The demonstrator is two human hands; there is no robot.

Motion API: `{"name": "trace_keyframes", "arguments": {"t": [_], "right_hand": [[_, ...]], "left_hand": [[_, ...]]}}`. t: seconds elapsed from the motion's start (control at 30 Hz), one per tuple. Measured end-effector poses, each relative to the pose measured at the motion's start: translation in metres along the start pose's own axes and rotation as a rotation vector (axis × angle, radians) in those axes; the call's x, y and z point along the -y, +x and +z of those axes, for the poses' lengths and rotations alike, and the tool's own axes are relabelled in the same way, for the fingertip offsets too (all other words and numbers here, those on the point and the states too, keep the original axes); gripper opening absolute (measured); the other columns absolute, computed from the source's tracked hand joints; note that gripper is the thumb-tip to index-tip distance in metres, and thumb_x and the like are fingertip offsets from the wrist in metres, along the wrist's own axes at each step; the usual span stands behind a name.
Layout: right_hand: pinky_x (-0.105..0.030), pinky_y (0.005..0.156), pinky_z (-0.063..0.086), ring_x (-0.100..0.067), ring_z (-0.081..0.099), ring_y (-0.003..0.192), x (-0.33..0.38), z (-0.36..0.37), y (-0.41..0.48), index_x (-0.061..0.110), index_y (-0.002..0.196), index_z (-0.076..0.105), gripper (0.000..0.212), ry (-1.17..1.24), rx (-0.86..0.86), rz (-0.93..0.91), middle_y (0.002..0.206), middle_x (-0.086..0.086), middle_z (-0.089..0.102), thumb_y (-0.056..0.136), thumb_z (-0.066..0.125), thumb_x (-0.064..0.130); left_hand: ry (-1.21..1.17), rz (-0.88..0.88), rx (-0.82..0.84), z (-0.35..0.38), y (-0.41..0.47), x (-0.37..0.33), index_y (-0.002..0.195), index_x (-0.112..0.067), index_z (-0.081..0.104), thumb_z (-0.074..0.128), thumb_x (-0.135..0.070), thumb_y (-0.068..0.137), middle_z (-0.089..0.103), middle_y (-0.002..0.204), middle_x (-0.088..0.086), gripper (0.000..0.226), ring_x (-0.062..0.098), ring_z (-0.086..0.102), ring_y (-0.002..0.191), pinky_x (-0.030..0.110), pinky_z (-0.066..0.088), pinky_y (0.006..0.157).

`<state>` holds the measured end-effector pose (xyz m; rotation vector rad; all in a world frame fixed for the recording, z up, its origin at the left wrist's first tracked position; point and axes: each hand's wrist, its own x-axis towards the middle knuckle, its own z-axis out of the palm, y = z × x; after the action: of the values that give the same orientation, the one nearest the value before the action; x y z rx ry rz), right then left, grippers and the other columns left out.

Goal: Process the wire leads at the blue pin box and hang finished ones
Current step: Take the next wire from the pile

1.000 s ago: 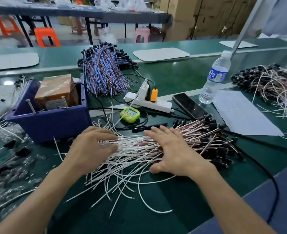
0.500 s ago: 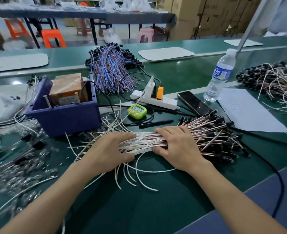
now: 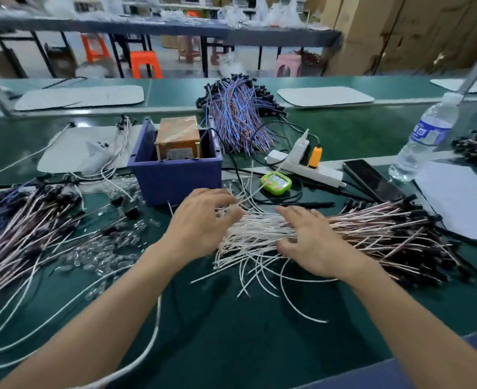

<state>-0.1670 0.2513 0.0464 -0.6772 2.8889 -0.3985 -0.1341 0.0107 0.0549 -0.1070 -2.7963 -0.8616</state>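
While wire leads (image 3: 259, 233) lie heaped mid-frame below the blue pin box (image 3: 175, 179), I log right hand (image 3: 313, 242) fingers spread flat, pinning them | left hand (image 3: 201, 226) fingers bent, likely squaring ends; pinch unclear

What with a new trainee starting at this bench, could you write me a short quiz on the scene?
1. True or false: the blue pin box holds a brown taped block.
2. What do the left hand and the right hand touch? A) a water bottle B) the white wire leads C) a phone
3. What colour is the round plug in the white power strip?
Key: 1 true; 2 B; 3 orange.
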Motion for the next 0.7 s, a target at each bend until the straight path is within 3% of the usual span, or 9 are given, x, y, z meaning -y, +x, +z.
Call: {"name": "trace_keyframes", "arguments": {"t": [0.07, 0.17, 0.3, 0.4, 0.5, 0.57, 0.63, 0.7], "right_hand": [[-0.036, 0.126, 0.007, -0.017, 0.024, 0.151, 0.031, 0.003, 0.004, 0.035, 0.16, 0.027, 0.076, 0.103, 0.02, -0.098, 0.163, 0.001, 0.032, 0.089, 0.056, 0.039], [-0.032, 0.12, 0.03, -0.01, 0.044, 0.137, 0.084, 0.007, 0.017, 0.031, 0.15, 0.047, 0.066, 0.313, -0.037, -0.199, 0.15, 0.007, 0.051, 0.086, 0.062, 0.027], [-0.022, 0.092, 0.052, -0.004, 0.068, 0.098, 0.151, 0.016, 0.045, 0.024, 0.114, 0.075, 0.036, 0.545, -0.146, -0.265, 0.106, 0.01, 0.076, 0.083, 0.065, 0.009], [-0.011, 0.077, 0.049, 0.001, 0.069, 0.085, 0.194, 0.025, 0.067, 0.023, 0.098, 0.079, 0.029, 0.618, -0.131, -0.309, 0.09, 0.012, 0.077, 0.084, 0.063, 0.004], [-0.002, 0.073, 0.044, 0.007, 0.066, 0.083, 0.232, 0.036, 0.085, 0.024, 0.098, 0.08, 0.032, 0.579, -0.029, -0.336, 0.09, 0.015, 0.075, 0.087, 0.06, 0.001], [0.005, 0.071, 0.041, 0.007, 0.064, 0.084, 0.254, 0.043, 0.094, 0.024, 0.104, 0.079, 0.037, 0.489, 0.057, -0.355, 0.095, 0.014, 0.074, 0.089, 0.057, -0.001], [-0.003, 0.084, 0.046, -0.004, 0.067, 0.097, 0.271, 0.05, 0.101, 0.023, 0.112, 0.077, 0.043, 0.394, 0.138, -0.36, 0.109, 0.008, 0.076, 0.089, 0.054, -0.004], [-0.02, 0.096, 0.05, -0.014, 0.066, 0.11, 0.286, 0.057, 0.108, 0.023, 0.121, 0.073, 0.048, 0.265, 0.196, -0.374, 0.123, 0.002, 0.073, 0.089, 0.053, -0.007]], "left_hand": [[-0.034, 0.003, -0.073, -0.014, -0.004, 0.008, 0.113, -0.026, 0.078, 0.065, -0.038, 0.097, 0.072, 0.123, -0.012, 0.025, 0.012, 0.056, 0.119, 0.027, 0.038, 0.102], [-0.062, -0.051, -0.159, -0.034, -0.019, 0.025, 0.103, -0.022, 0.081, 0.071, -0.026, 0.092, 0.076, 0.108, -0.011, 0.016, 0.003, 0.058, 0.103, 0.015, 0.037, 0.086], [-0.071, -0.221, -0.23, -0.058, -0.041, 0.054, 0.094, -0.026, 0.081, 0.066, -0.034, 0.096, 0.077, 0.092, -0.011, 0.017, 0.01, 0.065, 0.091, 0.026, 0.045, 0.08], [-0.047, -0.367, -0.328, -0.083, -0.059, 0.078, 0.092, -0.02, 0.08, 0.058, -0.046, 0.101, 0.076, 0.08, -0.003, 0.035, 0.016, 0.067, 0.077, 0.037, 0.049, 0.07], [0.071, -0.531, -0.35, -0.116, -0.081, 0.108, 0.09, -0.027, 0.079, 0.06, -0.047, 0.099, 0.072, 0.073, -0.009, 0.03, 0.005, 0.058, 0.058, 0.031, 0.047, 0.063], [0.219, -0.653, -0.281, -0.137, -0.094, 0.128, 0.097, -0.037, 0.08, 0.065, -0.04, 0.094, 0.073, 0.088, -0.011, 0.015, 0.011, 0.061, 0.072, 0.03, 0.053, 0.077], [0.294, -0.726, -0.222, -0.147, -0.106, 0.145, 0.102, -0.039, 0.079, 0.069, -0.039, 0.09, 0.076, 0.097, -0.011, 0.015, 0.015, 0.067, 0.085, 0.031, 0.056, 0.084], [0.224, -0.729, -0.204, -0.145, -0.114, 0.155, 0.105, -0.035, 0.078, 0.074, -0.043, 0.089, 0.075, 0.088, -0.011, 0.019, 0.013, 0.067, 0.08, 0.027, 0.055, 0.074]]}}
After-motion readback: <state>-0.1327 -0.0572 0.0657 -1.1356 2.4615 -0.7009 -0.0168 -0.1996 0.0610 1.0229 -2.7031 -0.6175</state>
